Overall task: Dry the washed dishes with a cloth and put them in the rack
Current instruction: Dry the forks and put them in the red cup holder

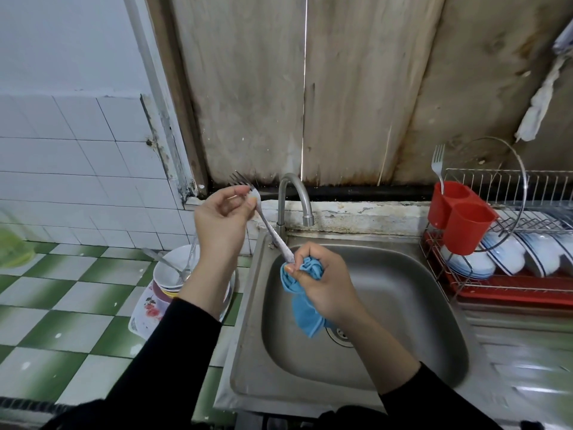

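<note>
Both hands work above the sink (356,361), probably so that drips fall into it. The left hand (221,218) pinches the fork (272,233) just below its prongs and holds it aslant. The right hand (328,287) is curled round a bunched blue cloth (305,308), which is wrapped on the handle's end for wiping. At right the rack (508,283) holds bowls, and its red cup (462,221) holds a second fork (437,164). A pile of bowls (172,274) waits at left. The tap (293,197) stands just behind the fork.
</note>
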The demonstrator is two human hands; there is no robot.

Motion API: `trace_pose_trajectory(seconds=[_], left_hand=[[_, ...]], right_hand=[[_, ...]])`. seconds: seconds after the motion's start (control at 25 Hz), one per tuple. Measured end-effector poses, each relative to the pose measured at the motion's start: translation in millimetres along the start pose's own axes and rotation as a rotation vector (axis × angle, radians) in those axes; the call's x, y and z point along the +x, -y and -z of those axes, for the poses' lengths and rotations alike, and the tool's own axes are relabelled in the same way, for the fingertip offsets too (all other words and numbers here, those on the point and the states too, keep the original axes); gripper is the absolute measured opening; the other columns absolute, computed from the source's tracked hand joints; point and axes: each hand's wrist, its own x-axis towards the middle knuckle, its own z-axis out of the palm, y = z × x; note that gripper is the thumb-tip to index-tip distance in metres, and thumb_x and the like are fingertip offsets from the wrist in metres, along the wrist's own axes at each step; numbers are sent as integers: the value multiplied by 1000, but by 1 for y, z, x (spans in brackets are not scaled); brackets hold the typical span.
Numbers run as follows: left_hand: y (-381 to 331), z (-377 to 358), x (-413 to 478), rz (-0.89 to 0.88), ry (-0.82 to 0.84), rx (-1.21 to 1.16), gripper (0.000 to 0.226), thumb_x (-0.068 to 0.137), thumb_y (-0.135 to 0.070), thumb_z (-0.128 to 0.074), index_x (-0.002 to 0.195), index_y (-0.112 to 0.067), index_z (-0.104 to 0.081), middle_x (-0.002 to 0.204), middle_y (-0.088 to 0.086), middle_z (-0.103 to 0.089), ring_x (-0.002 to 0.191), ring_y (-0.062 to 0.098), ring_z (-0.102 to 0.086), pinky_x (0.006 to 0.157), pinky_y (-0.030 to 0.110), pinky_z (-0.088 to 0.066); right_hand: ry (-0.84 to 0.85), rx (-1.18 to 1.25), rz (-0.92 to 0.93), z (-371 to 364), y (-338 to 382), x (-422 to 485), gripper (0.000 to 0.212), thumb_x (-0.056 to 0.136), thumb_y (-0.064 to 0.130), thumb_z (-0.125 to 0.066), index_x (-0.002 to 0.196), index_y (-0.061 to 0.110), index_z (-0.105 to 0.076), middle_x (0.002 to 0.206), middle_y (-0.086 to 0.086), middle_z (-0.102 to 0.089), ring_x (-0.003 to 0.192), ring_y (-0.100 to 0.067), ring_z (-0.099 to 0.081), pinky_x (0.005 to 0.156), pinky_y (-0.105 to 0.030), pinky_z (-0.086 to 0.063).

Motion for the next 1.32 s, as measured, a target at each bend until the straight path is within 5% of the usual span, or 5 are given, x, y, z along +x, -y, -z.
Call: trace_pose_trajectory(seconds=[0.16, 0.4, 0.6, 0.84, 1.32], left_hand=[[10, -18, -34, 19, 151, 109, 77, 85, 5, -67, 150, -12, -29, 138, -8, -47, 117, 6, -56, 82, 11, -51], [16, -12, -23, 46, 200, 47, 56, 96, 14, -38, 149, -4, -31, 150, -1, -39, 114, 16, -61, 87, 26, -56], [17, -1, -26, 102, 359, 61, 45, 96, 16, -34, 131, -6, -53, 109, 8, -66, 71, 9, -68, 58, 17, -53], [26, -8, -43, 78, 611, 78, 35, 96, 15, -37, 109, -5, -63, 58, -9, -49, 45, 2, -35, 47, 12, -29], [27, 19, -43, 82, 876, -29, 52, 88, 16, -44, 114, -20, -71, 64, -2, -48, 46, 6, -28, 44, 11, -25]], right_hand=[[-86, -274, 252, -6, -2, 0, 33, 75, -9, -59, 70, 22, -49, 77, 6, -51, 70, -5, -50, 62, -16, -38], [60, -368, 365, 6, -27, -15, 17, 75, 5, -67, 84, 18, -62, 93, 9, -55, 85, -6, -55, 74, -14, -42], [-290, -101, 184, 31, -9, 6, 36, 86, 4, -66, 106, 34, -59, 105, 10, -55, 91, 4, -54, 78, -10, -43], [-166, -315, 403, 18, 14, 44, 46, 97, 20, -50, 143, 14, -43, 125, -7, -36, 109, -12, -46, 100, -23, -39], [-264, 162, 185, 35, 21, 54, 21, 95, 5, -56, 84, 22, -63, 80, 10, -62, 69, 3, -57, 62, -15, -48]])
